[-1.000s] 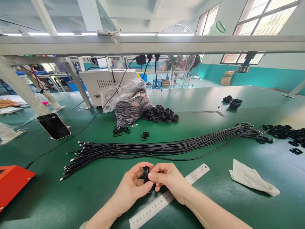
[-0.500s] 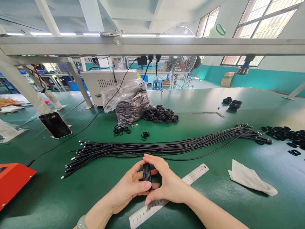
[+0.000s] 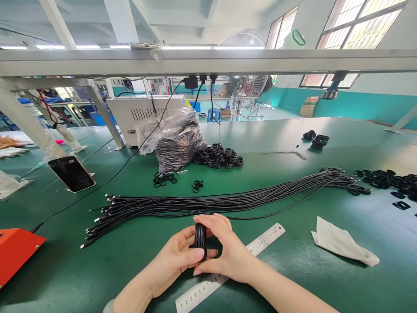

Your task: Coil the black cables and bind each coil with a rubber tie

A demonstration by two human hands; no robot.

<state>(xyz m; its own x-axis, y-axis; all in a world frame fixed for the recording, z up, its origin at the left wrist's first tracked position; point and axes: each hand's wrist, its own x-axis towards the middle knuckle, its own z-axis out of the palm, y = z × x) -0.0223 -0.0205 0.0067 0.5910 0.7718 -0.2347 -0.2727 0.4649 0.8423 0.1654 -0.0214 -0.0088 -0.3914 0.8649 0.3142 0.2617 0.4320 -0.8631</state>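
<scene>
Over the steel ruler, a coiled black cable stands on edge between my hands. My left hand pinches its near side, with the thumb in front and the fingers behind. From the right, my right hand curves round the coil; its fingertips press the top and its thumb is by the lower edge. The far side of the coil is hidden by my fingers. Just beyond my hands stretches a long bundle of straight black cables with metal plugs at the ends.
Behind the bundle are a heap of coiled cables, a plastic bag of parts and loose black rings. A white cloth and black clips lie right. A phone and an orange box are left.
The coil has turned slightly in my hands, so more of its face shows. My right fingers have shifted a little over its top. The view has swung slightly.
</scene>
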